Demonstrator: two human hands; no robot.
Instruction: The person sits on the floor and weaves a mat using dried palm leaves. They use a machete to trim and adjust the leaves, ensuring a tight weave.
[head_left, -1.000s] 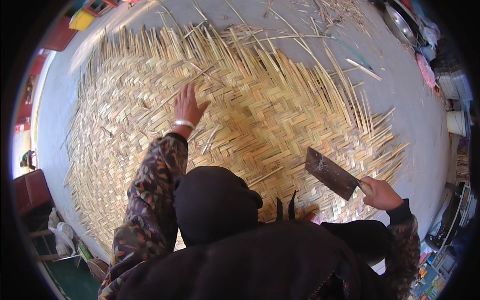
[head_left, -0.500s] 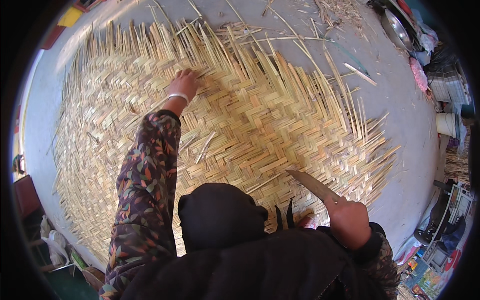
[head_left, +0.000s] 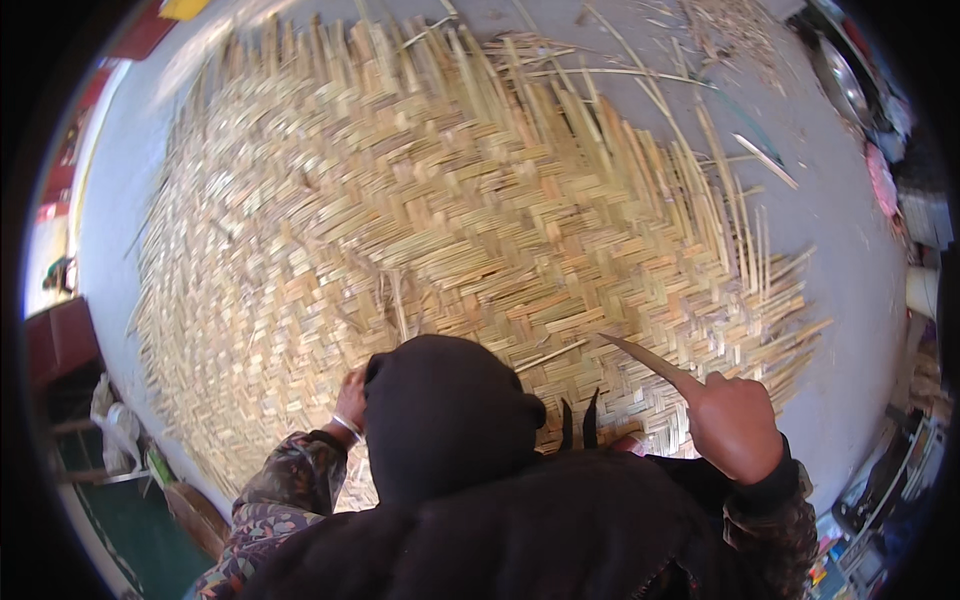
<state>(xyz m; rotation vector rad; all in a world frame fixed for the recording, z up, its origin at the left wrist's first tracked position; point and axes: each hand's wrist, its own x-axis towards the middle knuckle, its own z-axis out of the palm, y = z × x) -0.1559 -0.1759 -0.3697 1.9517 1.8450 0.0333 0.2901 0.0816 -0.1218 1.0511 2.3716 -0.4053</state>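
Observation:
A large woven mat [head_left: 480,235] of pale, flat plant strips in a zigzag pattern spreads across the floor, its far and right edges ending in loose strips. My right hand [head_left: 735,425] grips a knife [head_left: 652,364], whose tapered blade points up and left above the mat's near right part. My left hand [head_left: 352,402], with a white band at the wrist, is close in at the mat's near side. A black hood [head_left: 450,415] hides most of its fingers, so what it touches or holds cannot be made out. Short loose strips [head_left: 400,303] lie on the weave just beyond the hood.
Cut strips and scraps [head_left: 735,40] litter the grey floor [head_left: 840,230] at the far right. Along the right side stand a metal basin [head_left: 842,75], a pink bag [head_left: 880,180] and a pale bucket [head_left: 921,291]. A white plastic bag [head_left: 118,435] hangs at the left near a dark red box [head_left: 62,345].
My left hand has come back from the middle of the mat to beside the hood. The knife stays in my right hand, a little farther right in view. The whole view has shifted slightly.

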